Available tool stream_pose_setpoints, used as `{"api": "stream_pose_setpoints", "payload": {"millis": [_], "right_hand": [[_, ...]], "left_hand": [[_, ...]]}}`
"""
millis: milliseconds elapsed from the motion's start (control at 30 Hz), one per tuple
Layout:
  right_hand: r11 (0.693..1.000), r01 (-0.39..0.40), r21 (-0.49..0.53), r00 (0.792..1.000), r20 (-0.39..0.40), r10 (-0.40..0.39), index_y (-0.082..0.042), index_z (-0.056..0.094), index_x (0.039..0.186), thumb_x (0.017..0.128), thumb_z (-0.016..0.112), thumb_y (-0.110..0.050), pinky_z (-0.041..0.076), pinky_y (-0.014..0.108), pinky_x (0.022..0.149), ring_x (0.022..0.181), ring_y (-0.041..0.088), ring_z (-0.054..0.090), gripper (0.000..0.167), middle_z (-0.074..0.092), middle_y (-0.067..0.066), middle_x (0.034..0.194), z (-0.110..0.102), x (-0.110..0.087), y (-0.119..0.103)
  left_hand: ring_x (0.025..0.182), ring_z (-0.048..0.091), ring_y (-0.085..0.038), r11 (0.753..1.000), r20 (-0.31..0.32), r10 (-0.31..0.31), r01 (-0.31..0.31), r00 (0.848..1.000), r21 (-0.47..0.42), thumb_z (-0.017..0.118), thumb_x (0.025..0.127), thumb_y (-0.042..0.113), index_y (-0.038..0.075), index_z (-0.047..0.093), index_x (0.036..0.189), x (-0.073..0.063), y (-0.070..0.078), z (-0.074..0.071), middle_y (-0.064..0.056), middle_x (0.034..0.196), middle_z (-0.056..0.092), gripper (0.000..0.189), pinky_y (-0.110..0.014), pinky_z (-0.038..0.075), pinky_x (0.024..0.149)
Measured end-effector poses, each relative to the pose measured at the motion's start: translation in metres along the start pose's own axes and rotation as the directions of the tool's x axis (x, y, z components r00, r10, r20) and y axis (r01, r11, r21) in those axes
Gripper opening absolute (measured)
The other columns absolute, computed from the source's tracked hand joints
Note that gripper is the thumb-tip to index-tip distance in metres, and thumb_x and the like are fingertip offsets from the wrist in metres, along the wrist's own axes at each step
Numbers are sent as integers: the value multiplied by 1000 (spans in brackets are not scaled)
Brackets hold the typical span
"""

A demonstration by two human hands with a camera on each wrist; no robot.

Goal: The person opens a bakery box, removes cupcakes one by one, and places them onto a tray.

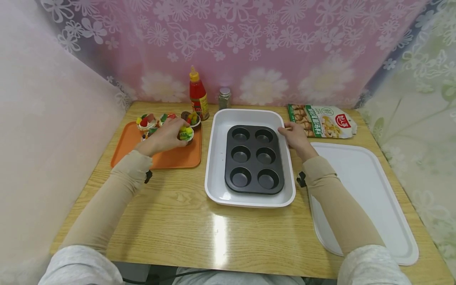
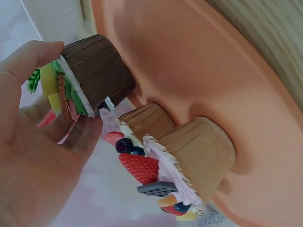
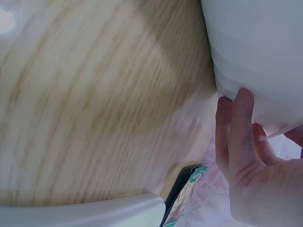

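Note:
On the left, my left hand (image 1: 164, 136) grips a fruit-topped cupcake (image 1: 186, 134) by its upper edge, over the orange tray (image 1: 174, 158). A dark brown ridged wrapper shows on that cupcake (image 2: 99, 71) in the left wrist view; I cannot tell whether its base touches the tray. Several other decorated cupcakes (image 2: 199, 153) stand beside it. My right hand (image 1: 297, 138) holds the right rim of a deep white pan (image 1: 215, 174), its fingers (image 3: 242, 123) against the outer wall. Inside the pan lies a black muffin tin (image 1: 253, 158) with several round cups.
A red sauce bottle (image 1: 199, 95) with a yellow cap and a small spice jar (image 1: 224, 99) stand along the back. A green and white food packet (image 1: 322, 122) lies at back right. Under my right forearm is a flat white tray (image 1: 370, 206).

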State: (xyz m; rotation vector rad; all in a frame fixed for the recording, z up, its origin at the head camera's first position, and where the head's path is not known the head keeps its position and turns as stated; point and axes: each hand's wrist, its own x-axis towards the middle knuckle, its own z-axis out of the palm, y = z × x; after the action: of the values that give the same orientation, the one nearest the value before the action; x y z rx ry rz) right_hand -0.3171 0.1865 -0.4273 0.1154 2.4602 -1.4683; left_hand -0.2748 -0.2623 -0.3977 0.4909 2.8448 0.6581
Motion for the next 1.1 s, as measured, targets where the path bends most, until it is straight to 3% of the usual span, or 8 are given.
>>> {"api": "stream_pose_setpoints", "payload": {"millis": [300,567,767,1033,1100], "right_hand": [[1000,-5,-3,1000,-14,5,-4,47,149,111,50,-36,56,24,71,106,21,65,50,57,21,137,1,0,0],[1000,1,0,1000,-7,-2,-4,46,152,111,50,-36,56,22,71,116,28,64,52,55,23,143,1,1,0],[1000,-3,6,1000,-11,3,-4,46,151,111,50,-36,56,22,71,113,26,65,51,55,22,142,2,1,1],[1000,10,11,1000,-11,-10,-3,46,151,111,50,-34,57,22,70,97,15,66,51,58,22,136,2,1,1],[1000,13,13,1000,-12,-13,-2,47,150,111,50,-34,57,22,69,95,13,66,50,58,21,135,2,1,1]], "left_hand": [[153,30,-45,998,20,-19,17,1000,58,76,96,21,2,50,149,-1,-10,5,-22,159,46,62,-62,27,127],[154,26,-48,996,25,-30,28,999,85,73,98,18,1,44,153,-3,-17,9,-24,165,37,65,-65,16,130],[155,25,-50,998,34,-38,36,999,59,69,100,14,1,45,153,-4,-20,11,-26,169,28,60,-67,27,125],[149,32,-50,999,21,-30,29,999,34,70,99,10,2,49,149,-4,-19,12,-24,164,31,55,-66,33,121],[152,27,-50,999,22,-39,38,999,38,70,99,12,3,48,150,-4,-18,12,-25,167,28,57,-66,32,122]]}}
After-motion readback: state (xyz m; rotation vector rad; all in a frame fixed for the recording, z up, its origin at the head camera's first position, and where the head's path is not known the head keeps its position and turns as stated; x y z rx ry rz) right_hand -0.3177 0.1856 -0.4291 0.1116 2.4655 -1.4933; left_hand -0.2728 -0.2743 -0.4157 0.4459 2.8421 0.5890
